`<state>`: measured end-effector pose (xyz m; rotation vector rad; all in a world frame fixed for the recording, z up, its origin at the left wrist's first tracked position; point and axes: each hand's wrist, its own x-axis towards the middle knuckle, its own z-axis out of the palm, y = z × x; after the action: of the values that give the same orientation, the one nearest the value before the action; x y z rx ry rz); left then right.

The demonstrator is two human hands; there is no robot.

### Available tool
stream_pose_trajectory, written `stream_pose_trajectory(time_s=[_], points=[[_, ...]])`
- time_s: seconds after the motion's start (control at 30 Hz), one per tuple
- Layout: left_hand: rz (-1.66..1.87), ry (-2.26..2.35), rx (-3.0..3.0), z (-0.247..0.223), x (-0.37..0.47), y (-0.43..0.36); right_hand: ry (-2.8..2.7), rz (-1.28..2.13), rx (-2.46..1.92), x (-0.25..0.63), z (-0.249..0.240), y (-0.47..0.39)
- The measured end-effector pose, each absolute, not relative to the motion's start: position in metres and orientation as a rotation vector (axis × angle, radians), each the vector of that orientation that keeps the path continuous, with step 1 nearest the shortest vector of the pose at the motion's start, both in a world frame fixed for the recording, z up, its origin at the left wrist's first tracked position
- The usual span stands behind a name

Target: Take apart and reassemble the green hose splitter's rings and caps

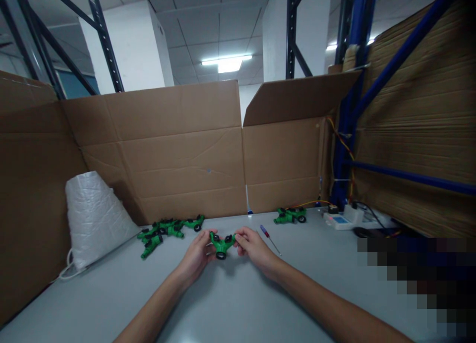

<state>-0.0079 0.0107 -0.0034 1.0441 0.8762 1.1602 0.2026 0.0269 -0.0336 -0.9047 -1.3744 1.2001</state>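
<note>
1. Found green fitting [223,244] just above table [223,308] — with black ring [221,256] toward camera.
2. Observed left hand [197,254] closed on left branch.
3. Observed right hand [257,248] pinching right branch.
4. Noted screwdriver [270,240] on table, just right of right hand.
5. Noted similar fittings: cluster [171,228] beyond left hand — another [290,215] near cardboard [282,169].

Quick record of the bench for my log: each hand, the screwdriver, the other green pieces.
Left hand: holding one side of a green piece
Right hand: holding its opposite side
Screwdriver: lying on the table, beside the right hand
Green cluster: on the table, left, near the white bag
Lone green piece: farther right, short of the power strip
</note>
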Motion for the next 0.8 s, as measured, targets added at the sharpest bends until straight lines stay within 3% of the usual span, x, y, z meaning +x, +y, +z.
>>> stream_pose_trajectory(time_s=[0.2, 0.47, 0.8], points=[[1.194, 0.837, 1.093, 0.003, -0.006, 0.007, -1.243, 1.356, -0.808, 0.203, -0.026, 0.021], [1.21, 0.839, 1.23, 0.005, -0.005, 0.005, -1.185, 1.309, -0.806, 0.204, -0.02, 0.018], [1.119, 1.03, 1.832, -0.007, -0.015, 0.018, -1.12, 1.282, -0.905, 0.205, -0.026, 0.023]])
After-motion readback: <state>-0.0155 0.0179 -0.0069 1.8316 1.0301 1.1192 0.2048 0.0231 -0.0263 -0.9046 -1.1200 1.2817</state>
